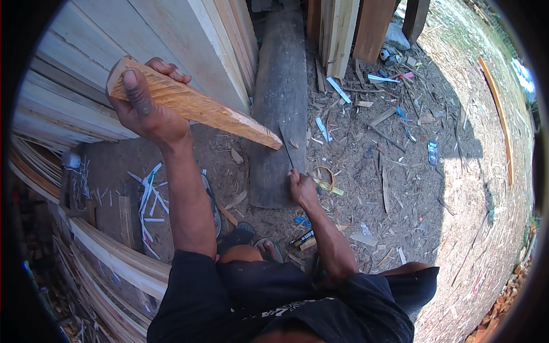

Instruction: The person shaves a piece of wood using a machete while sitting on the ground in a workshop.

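My left hand grips the upper end of a rough orange-brown wooden piece, held at a slant, its narrower lower end over a weathered dark board on the ground; whether they touch I cannot tell. My right hand is closed on the handle of a thin dark blade, seen nearly edge-on. The blade points away from me over the board, just right of the wood's lower end. Most of the handle is hidden in my fingers.
Pale planks lean along the upper left; more timber is stacked at lower left. Upright boards stand at the top. Wood scraps and litter cover the dirt ground. A long wooden strip lies in sunlight at right. My feet are below.
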Motion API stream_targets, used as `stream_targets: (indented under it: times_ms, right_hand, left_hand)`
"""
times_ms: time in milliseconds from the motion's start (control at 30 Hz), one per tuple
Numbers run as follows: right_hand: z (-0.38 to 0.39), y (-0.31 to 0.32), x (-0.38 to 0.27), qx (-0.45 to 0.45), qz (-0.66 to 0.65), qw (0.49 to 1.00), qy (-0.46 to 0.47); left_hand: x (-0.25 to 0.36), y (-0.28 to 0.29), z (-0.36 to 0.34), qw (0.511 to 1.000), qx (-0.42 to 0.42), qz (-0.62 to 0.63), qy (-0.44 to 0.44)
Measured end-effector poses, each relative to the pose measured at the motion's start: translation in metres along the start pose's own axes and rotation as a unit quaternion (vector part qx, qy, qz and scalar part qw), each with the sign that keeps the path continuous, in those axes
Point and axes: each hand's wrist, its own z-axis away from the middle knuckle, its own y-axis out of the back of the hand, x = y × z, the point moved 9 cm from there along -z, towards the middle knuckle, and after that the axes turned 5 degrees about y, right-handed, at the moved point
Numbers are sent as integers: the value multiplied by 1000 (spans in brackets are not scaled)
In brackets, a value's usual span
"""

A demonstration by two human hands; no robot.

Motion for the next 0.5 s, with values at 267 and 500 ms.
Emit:
stream_targets:
  times_ms: [267,500]
  right_hand:
    - [40,4,6,48,-361,921,-140]
    - [49,66,-58,66,-326,942,-40]
  left_hand:
    - [-12,8,14,931,-225,273,89]
    - [33,-11,23,980,-152,110,65]
